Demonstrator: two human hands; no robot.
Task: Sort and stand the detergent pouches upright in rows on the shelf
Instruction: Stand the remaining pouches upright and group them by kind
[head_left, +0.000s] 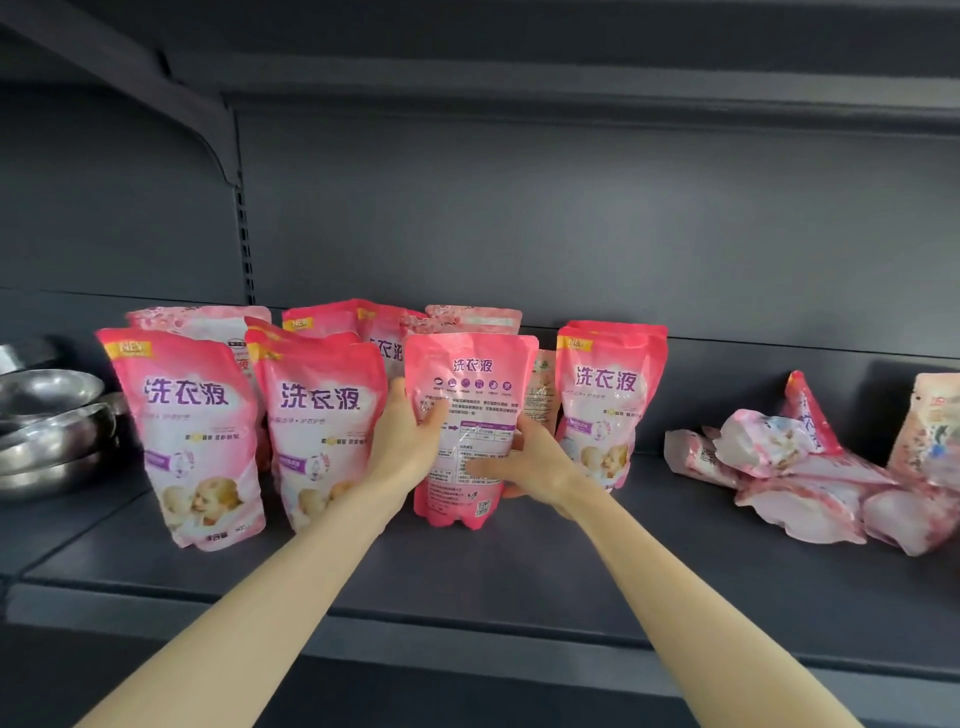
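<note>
- The pouch (470, 374) stands upright on the shelf (467, 582), long axis vertical, back label facing near.
- The left hand (408, 436) grips its left edge and the right hand (535, 462) its right, fingers curled round.
- The heap of fallen pouches (810, 483) lies far right, nearer the right hand.

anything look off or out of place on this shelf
The pouch held by the left hand and right hand shows its back panel, while its standing neighbours face front. To the right, a heap of pouches lies toppled. Steel bowls sit far left.
</note>
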